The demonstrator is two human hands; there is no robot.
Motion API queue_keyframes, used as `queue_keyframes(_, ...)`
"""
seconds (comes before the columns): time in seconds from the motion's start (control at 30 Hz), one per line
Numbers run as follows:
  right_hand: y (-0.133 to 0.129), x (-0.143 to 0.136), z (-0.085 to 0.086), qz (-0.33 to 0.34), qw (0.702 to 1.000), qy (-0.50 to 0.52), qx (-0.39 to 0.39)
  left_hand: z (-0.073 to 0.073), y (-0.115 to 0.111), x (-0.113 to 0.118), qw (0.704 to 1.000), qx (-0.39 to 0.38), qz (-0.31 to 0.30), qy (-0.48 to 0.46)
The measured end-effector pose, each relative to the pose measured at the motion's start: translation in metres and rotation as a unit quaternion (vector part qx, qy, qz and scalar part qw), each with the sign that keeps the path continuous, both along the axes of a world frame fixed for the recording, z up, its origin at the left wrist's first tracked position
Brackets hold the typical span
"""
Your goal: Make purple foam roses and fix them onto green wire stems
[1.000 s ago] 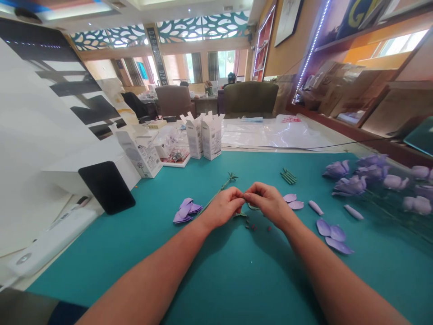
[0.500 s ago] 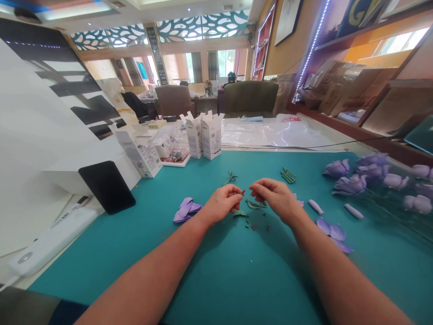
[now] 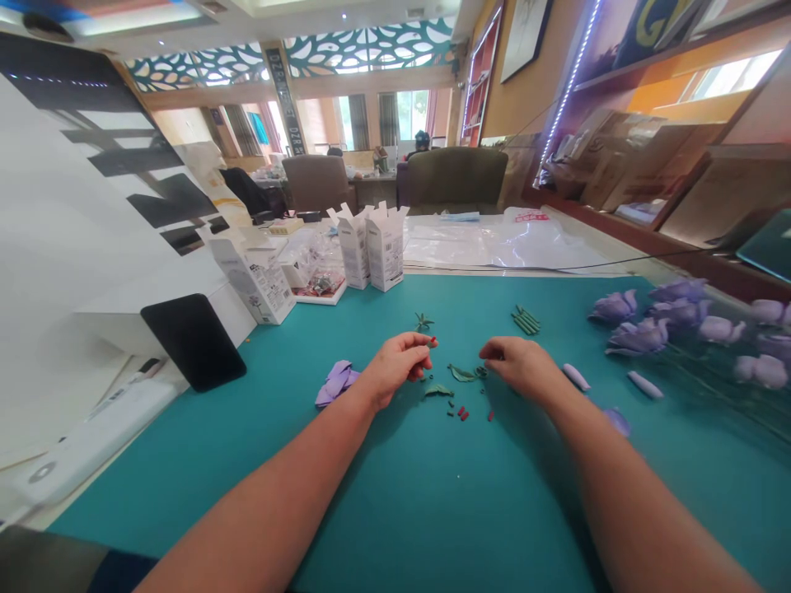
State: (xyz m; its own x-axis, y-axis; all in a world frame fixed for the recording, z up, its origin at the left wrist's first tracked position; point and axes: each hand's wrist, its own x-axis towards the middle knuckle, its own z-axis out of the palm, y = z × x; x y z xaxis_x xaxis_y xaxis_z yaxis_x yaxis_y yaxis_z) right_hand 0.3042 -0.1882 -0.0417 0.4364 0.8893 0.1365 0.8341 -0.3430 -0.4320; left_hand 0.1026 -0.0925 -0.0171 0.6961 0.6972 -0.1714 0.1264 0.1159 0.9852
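My left hand (image 3: 403,366) is closed in a pinch, with a small red piece (image 3: 433,341) poking out above the fingertips. To its right, my right hand (image 3: 516,362) hangs low over the mat, fingers curled inward; whatever lies between them is hidden. Its fingertips are beside a small dark green round part (image 3: 481,372). Between the hands lie a green leaf piece (image 3: 461,373) and another leaf piece (image 3: 438,390). Tiny red pieces (image 3: 463,413) and dark green bits are scattered just below. Beyond the left hand sits a spiky green piece (image 3: 423,321).
Purple petal pieces (image 3: 337,383) lie left; green sticks (image 3: 525,319) lie beyond the right hand. Purple flowers (image 3: 643,336) and pale purple rods (image 3: 577,377) are at right. White boxes (image 3: 386,247) stand behind the teal mat (image 3: 395,511); a black tablet-like slab (image 3: 194,342) leans at left.
My hands have moved apart: the left slightly leftward with the red piece, the right rightward and down toward the round green part. More red pieces now show on the mat.
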Motion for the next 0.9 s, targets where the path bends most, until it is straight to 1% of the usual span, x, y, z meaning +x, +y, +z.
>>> queue_keyframes(0.1, 0.000, 0.000, -0.002, 0.007, 0.999, -0.020, -0.034, 0.000, 0.000, 0.000, 1.000, -0.005, -0.005, 0.002)
queue_keyframes(0.23, 0.000, -0.004, 0.001, 0.008, 0.998, -0.026, -0.058, 0.001, -0.001, 0.001, 1.000, -0.007, -0.007, 0.005)
queue_keyframes(0.37, 0.000, -0.010, 0.004, 0.006, 0.997, -0.032, -0.071, 0.001, -0.002, 0.001, 1.000, -0.009, -0.006, 0.008)
queue_keyframes(0.47, -0.001, -0.011, 0.003, 0.017, 0.996, -0.048, -0.069, 0.001, -0.002, 0.001, 1.000, -0.009, -0.007, 0.010)
queue_keyframes(0.53, -0.001, -0.010, 0.002, 0.018, 0.996, -0.070, -0.048, 0.001, -0.001, 0.001, 1.000, -0.007, -0.010, 0.007)
queue_keyframes(0.6, -0.001, -0.010, 0.004, -0.003, 0.997, -0.080, -0.017, 0.000, -0.001, 0.001, 1.000, -0.006, -0.012, 0.006)
queue_keyframes(0.7, -0.001, -0.014, 0.009, -0.039, 0.998, -0.038, 0.025, -0.002, -0.001, 0.001, 1.000, 0.000, -0.016, 0.005)
queue_keyframes(0.77, -0.001, -0.018, 0.013, -0.031, 0.998, 0.010, 0.057, -0.003, -0.001, 0.001, 1.000, 0.005, -0.019, 0.005)
queue_keyframes(0.9, 0.002, -0.023, 0.015, 0.025, 0.986, 0.097, 0.130, -0.004, -0.002, 0.002, 0.999, 0.024, -0.029, 0.017)
